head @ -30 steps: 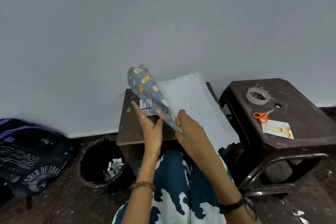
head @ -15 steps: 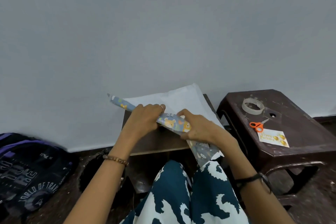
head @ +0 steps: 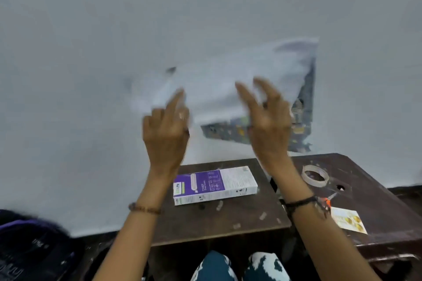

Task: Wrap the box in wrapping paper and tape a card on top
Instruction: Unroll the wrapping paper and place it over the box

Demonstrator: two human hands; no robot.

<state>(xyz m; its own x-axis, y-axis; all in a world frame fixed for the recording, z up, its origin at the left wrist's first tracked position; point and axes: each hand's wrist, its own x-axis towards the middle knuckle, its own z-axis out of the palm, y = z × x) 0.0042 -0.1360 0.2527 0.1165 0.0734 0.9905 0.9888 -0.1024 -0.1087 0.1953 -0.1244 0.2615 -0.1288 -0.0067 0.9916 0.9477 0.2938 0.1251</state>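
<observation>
The wrapping paper (head: 219, 91) hangs unrolled in the air before the wall, blurred by motion. Its white back faces me and its blue patterned side (head: 301, 118) shows at the lower right. My left hand (head: 166, 132) pinches the sheet's lower left edge. My right hand (head: 267, 118) holds its lower right part with curled fingers. Below them the purple and white box (head: 214, 186) lies flat on the brown table (head: 228, 223). The card (head: 349, 221) lies on the dark stool (head: 376, 201) at the right.
A tape roll (head: 315, 176) sits on the stool. Orange scissors (head: 327, 201) lie there, partly hidden behind my right wrist. A dark backpack (head: 29, 251) is on the floor at the left. Small tape scraps dot the table. My knees are under its front edge.
The rolled paper that both hands held low over the table is now lifted and spread open in the air. The box on the table has come into sight.
</observation>
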